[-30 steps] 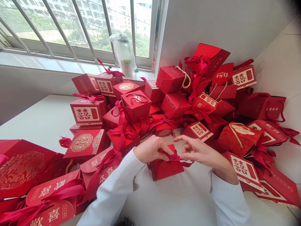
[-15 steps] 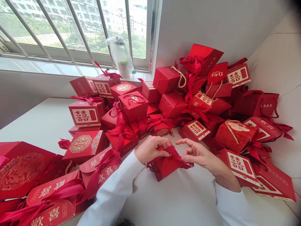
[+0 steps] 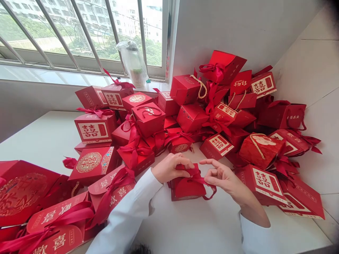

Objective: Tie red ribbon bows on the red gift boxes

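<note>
A small red gift box [image 3: 186, 188] sits on the white table [image 3: 39, 141] right in front of me. My left hand [image 3: 171, 168] pinches a red satin ribbon [image 3: 194, 174] on top of the box, and my fingers hide part of the ribbon. My right hand [image 3: 224, 177] hovers at the box's right side, its index finger and thumb apart and close to the ribbon. A ribbon tail [image 3: 210, 193] curls down past the box's right corner. White sleeves cover both my forearms.
Several red boxes and paper bags [image 3: 190, 118] with gold double-happiness labels, ribbons and rope handles are heaped around the hands, left, behind and right. A barred window [image 3: 79, 31] is behind the heap, with a plastic-wrapped bottle [image 3: 134, 65] on its sill.
The ribbon tail now droops lower at the box's right corner, and the box sits squarer to me. The whole scene has drifted slightly left in view.
</note>
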`<move>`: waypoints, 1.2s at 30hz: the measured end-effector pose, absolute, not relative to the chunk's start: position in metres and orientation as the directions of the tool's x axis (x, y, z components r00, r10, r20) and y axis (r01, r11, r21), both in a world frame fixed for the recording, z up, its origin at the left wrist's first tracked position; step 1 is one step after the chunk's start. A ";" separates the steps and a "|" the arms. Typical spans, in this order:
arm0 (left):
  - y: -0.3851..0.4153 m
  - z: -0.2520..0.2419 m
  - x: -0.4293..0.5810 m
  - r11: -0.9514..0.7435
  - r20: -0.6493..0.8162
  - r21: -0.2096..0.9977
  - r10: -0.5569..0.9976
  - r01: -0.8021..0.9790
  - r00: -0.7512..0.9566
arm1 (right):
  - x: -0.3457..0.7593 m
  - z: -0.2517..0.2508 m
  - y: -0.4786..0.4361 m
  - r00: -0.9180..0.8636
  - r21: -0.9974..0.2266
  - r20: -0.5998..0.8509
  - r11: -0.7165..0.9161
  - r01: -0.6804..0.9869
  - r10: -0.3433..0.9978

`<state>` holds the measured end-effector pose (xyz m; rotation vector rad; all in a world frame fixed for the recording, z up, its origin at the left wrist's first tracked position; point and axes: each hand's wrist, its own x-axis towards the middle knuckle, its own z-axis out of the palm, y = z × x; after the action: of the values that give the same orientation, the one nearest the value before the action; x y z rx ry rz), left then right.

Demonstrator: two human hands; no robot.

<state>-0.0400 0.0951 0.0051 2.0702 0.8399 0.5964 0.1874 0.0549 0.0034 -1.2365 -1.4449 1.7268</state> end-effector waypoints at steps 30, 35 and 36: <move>0.068 -0.007 -0.033 -0.310 0.103 0.879 0.866 0.363 0.489 | 0.182 0.001 0.087 -0.367 -0.949 -0.314 -0.285 0.132 0.875; 0.068 -0.010 -0.031 -0.225 0.063 0.921 0.893 0.319 0.446 | 0.194 -0.012 0.079 -0.373 -0.943 -0.326 -0.274 0.187 0.869; 0.067 -0.010 -0.029 -0.214 0.058 0.924 0.898 0.318 0.437 | 0.195 -0.013 0.077 -0.375 -0.942 -0.331 -0.277 0.191 0.866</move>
<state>-0.0295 0.0673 -0.0096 1.7537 1.0502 0.7772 0.1952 0.0769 -0.0128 -1.3243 -1.4524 1.7010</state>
